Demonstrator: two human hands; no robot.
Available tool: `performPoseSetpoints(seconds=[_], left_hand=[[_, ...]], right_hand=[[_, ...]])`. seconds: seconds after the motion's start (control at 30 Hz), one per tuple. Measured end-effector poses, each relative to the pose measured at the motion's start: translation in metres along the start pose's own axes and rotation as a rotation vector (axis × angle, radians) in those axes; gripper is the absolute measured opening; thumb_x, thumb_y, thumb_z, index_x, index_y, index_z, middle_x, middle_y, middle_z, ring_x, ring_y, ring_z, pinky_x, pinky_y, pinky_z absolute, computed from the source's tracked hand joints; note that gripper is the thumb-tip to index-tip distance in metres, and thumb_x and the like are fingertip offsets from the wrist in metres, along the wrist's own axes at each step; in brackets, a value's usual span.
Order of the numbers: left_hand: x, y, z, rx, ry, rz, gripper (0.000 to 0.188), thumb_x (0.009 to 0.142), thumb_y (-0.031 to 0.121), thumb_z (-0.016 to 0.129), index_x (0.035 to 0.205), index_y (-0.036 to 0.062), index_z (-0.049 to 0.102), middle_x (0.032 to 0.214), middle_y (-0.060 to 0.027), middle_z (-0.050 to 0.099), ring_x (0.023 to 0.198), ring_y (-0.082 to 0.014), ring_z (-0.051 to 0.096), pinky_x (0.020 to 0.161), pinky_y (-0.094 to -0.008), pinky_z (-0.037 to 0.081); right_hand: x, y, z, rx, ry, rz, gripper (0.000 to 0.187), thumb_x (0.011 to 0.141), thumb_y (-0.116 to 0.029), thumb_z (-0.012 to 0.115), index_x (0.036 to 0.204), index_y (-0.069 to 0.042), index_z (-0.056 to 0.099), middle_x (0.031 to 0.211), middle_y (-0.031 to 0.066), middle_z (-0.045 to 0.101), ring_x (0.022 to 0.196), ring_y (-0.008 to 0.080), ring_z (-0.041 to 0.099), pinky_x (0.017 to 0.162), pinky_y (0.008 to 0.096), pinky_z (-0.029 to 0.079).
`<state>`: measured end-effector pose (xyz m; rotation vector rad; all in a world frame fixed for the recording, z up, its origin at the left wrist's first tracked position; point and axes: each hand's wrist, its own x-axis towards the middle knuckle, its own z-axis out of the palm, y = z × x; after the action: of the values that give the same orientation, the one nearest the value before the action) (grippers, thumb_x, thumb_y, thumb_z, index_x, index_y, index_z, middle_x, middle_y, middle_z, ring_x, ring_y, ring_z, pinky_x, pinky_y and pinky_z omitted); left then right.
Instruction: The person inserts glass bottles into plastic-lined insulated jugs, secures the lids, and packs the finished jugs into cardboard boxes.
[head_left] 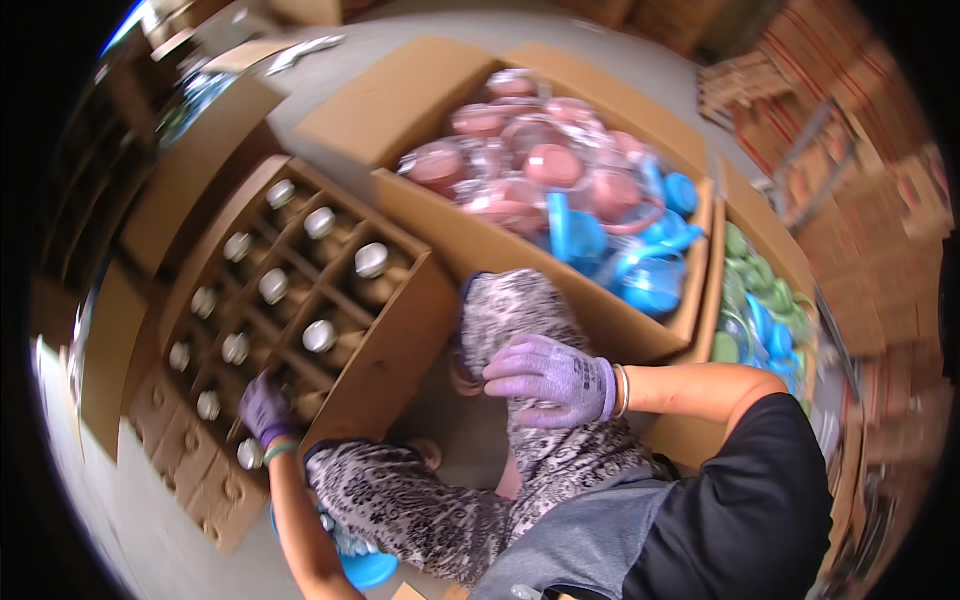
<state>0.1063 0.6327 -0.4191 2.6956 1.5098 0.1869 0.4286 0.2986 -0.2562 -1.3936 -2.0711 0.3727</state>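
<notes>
My left hand (265,408), in a purple work glove, reaches into a cardboard box with dividers (385,345) at the left. Its fingers dip between the partitions, so their grip and anything in them are hidden. Silver-capped containers (371,260) stand upright in several compartments; one silver cap (250,454) sits close to that hand's wrist. My right hand (548,382), gloved alike, is over my right knee with fingers stretched out and nothing in them. Ahead of it, a large open carton (520,255) holds pink round lids (553,166) in clear plastic and blue lids with handles (650,280).
Another carton at the right holds green pieces (760,280) and blue ones. A dimpled brown cardboard sheet (190,465) lies beside the divided box. Below my left leg is a blue container (368,568). Stacked cartons (870,270) line the right side.
</notes>
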Motion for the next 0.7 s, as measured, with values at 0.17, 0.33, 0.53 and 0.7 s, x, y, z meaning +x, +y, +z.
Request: performPoseSetpoints(seconds=[0.17,0.33,0.53,0.7], left_hand=[[0.011,-0.046,0.024,-0.068,-0.041,-0.121,0.029,0.098,0.020,0.046,0.118,0.0037,0.060,0.113,-0.0229,0.063,0.108,-0.0413,0.058,0.091,-0.0462,0.047],[0.026,-0.021,0.043,0.049,-0.077,-0.045,0.041,0.094,0.025,0.050,0.126,-0.0010,0.057,0.118,-0.0263,0.061,0.111,-0.0422,0.057,0.093,-0.0466,0.046],[0.026,-0.088,0.049,-0.222,-0.099,-0.164,0.054,0.101,0.042,0.043,0.137,0.0016,0.048,0.135,-0.0258,0.052,0.124,-0.0410,0.050,0.106,-0.0446,0.040],[-0.001,-0.013,-0.030,-0.409,-0.130,-0.089,0.068,0.095,0.056,0.048,0.131,-0.0015,0.056,0.131,-0.0269,0.057,0.118,-0.0403,0.056,0.098,-0.0451,0.045]], right_hand=[[-0.088,-0.031,-0.031,-0.108,0.202,0.313,0.043,0.084,-0.019,0.069,0.123,-0.004,0.059,0.123,0.0159,0.058,0.108,0.0351,0.056,0.096,0.0462,0.044],[-0.169,-0.041,-0.032,-0.245,0.294,0.534,0.039,0.084,-0.019,0.067,0.119,-0.005,0.061,0.122,0.0147,0.059,0.110,0.0342,0.056,0.097,0.0460,0.044],[-0.278,-0.013,-0.094,-0.451,0.698,0.861,0.042,0.085,-0.012,0.066,0.125,-0.003,0.058,0.123,0.0174,0.059,0.117,0.0358,0.056,0.101,0.0441,0.046],[-0.485,0.094,-0.204,-0.995,1.350,1.735,0.074,0.079,-0.031,0.077,0.137,0.000,0.043,0.129,0.0265,0.054,0.121,0.0379,0.053,0.103,0.0459,0.042]])
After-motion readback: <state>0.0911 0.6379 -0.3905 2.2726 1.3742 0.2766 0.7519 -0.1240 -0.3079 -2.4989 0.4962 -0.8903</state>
